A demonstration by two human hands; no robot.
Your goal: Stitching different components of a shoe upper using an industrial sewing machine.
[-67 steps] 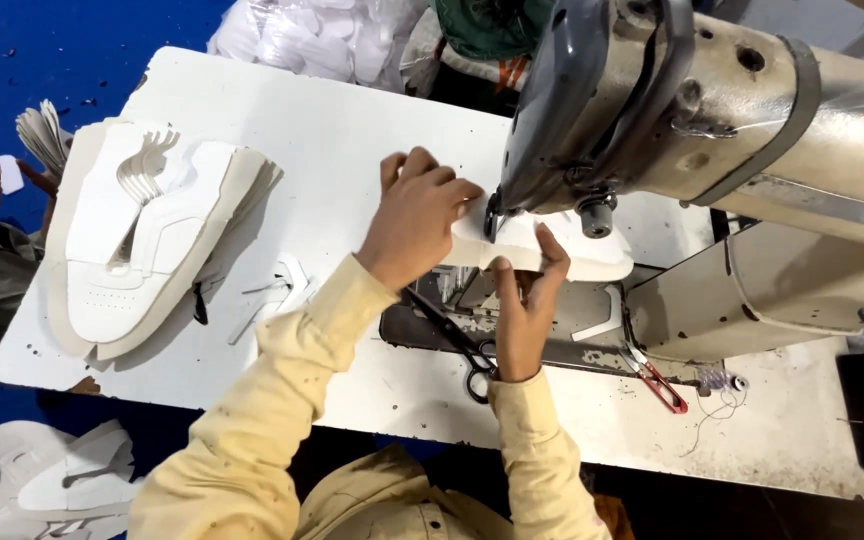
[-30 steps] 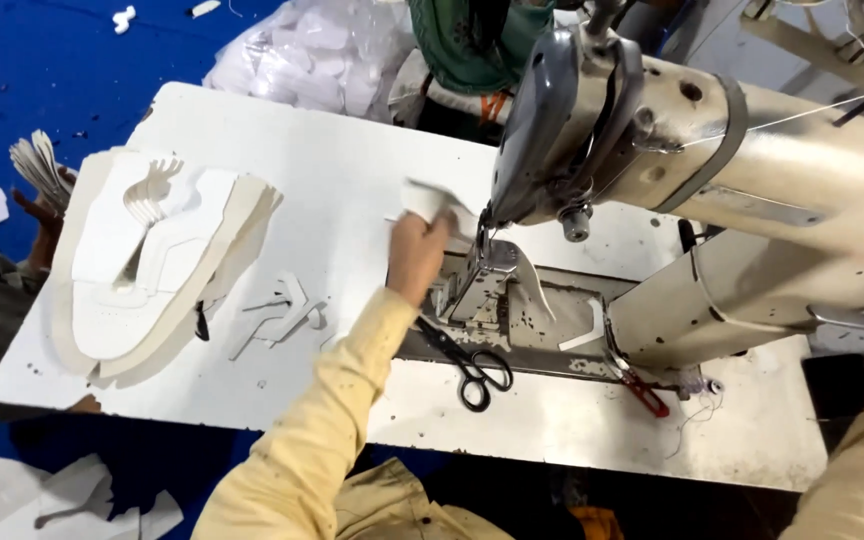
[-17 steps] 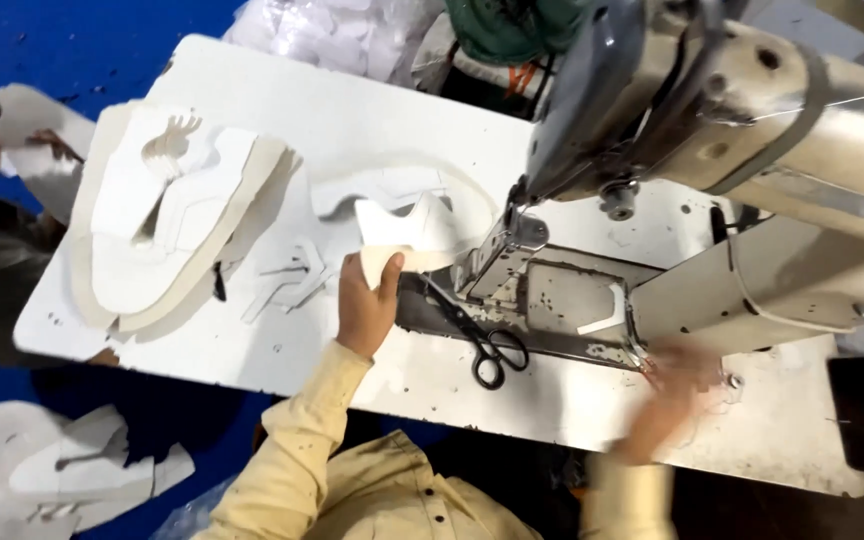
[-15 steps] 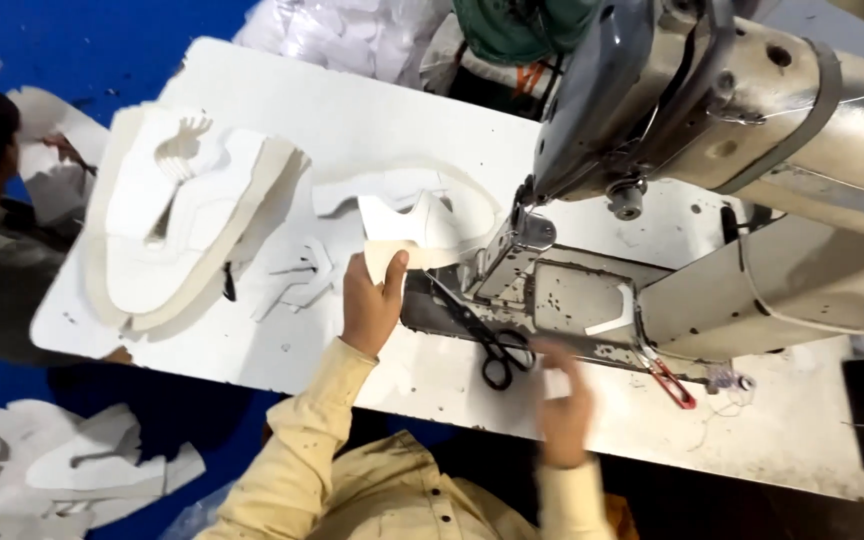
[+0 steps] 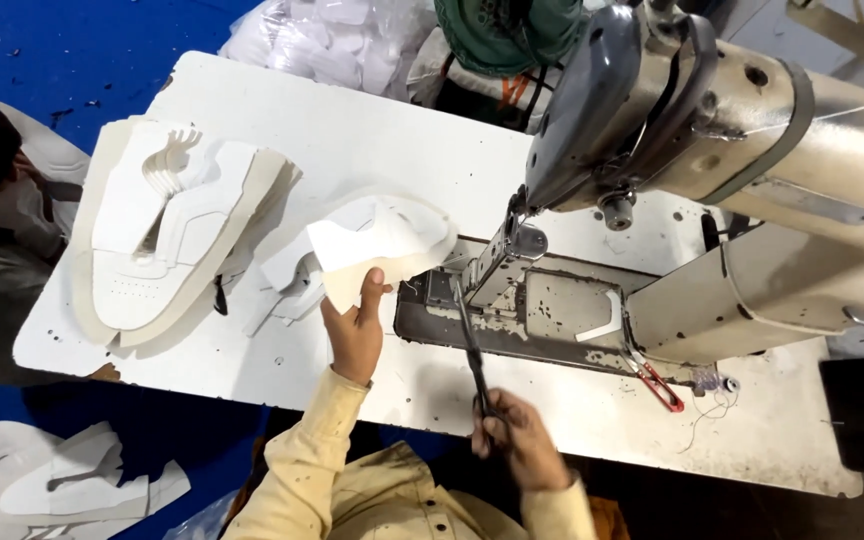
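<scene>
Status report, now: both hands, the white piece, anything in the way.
Left hand grips white cut piece, lifted off table. Right hand holds black scissors, tips near the needle post. Nothing between the hands.

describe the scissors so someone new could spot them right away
Start at the big beige sewing machine on the white table. Below its needle, the right hand holds black scissors, blades pointing at the machine. The small red clippers lie loose, further right.

Matt white sheet piece (image 5: 377, 250), leathery. Scissors (image 5: 474, 355): dark dull metal. Sewing machine (image 5: 742, 150) at two o'clock: beige painted metal, scuffed. Table (image 5: 352, 130): smooth white laminate, smudged. Stack (image 5: 167, 235) at nine o'clock: matt white.
</scene>
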